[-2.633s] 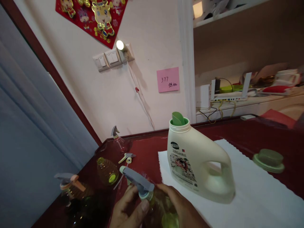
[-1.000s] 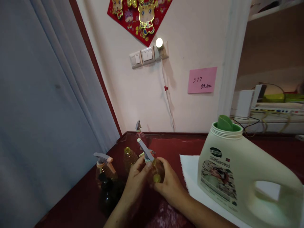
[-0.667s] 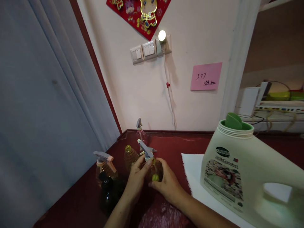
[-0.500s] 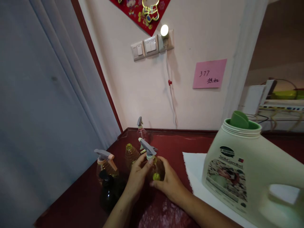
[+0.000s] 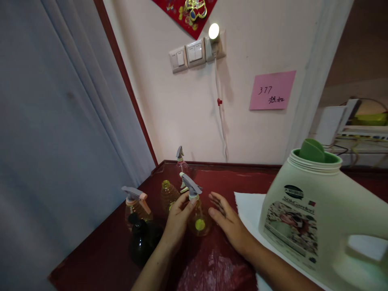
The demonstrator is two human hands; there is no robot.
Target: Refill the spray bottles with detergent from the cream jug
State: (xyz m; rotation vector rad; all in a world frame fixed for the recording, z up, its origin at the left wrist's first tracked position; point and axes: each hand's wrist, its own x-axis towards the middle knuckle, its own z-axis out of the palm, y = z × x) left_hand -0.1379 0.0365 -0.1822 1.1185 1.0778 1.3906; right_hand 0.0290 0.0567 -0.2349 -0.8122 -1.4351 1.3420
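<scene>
A clear yellowish spray bottle [image 5: 200,224] with a grey trigger head and a round yellow-green spot stands upright on the dark red tabletop. My left hand [image 5: 179,215] grips its neck just below the trigger head, thumb in front. My right hand [image 5: 226,220] is off the bottle, a little to its right, fingers apart and holding nothing. Behind my left hand, an amber bottle [image 5: 167,193] without a cap leans or stands tilted. Further back stands a pink spray bottle [image 5: 182,166], partly hidden.
Left of my hands are a spray bottle with a grey and peach trigger [image 5: 135,198] and a dark pump bottle [image 5: 144,241]. At right, a large pale green jug [image 5: 291,210] stands on a white sheet [image 5: 247,208]. A grey-blue curtain [image 5: 60,141] hangs on the left.
My right hand has let go of the spray bottle and moved away to the right, its fingers opening. My left hand keeps its hold on the neck. The view has shifted slightly.
</scene>
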